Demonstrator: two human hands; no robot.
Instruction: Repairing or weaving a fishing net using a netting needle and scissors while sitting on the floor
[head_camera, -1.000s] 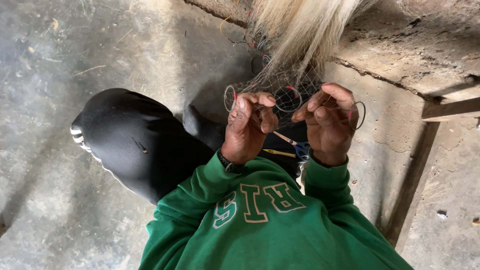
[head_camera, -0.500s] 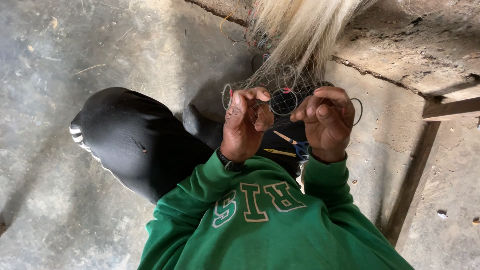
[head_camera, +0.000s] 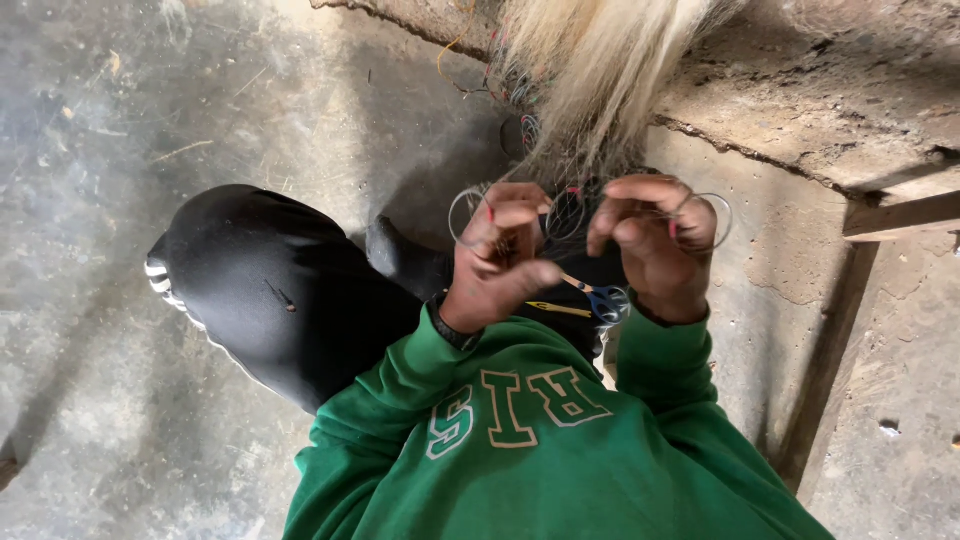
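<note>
My left hand and right hand both pinch thin wire loops, fingers curled tight, raised over my lap; pale fibre bundle hangs just above; blue scissors below; concrete floor around.

Rough workshop: bare concrete floor

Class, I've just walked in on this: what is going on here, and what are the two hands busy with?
A person in a green sweatshirt crouches over a concrete floor, seen from above. Both hands are raised close together: the left hand and the right hand each pinch thin wire loops just below a hanging bundle of pale fibres. A small pair of scissors with blue handles lies beneath the hands, untouched. One knee in black trousers juts out to the side.
</note>
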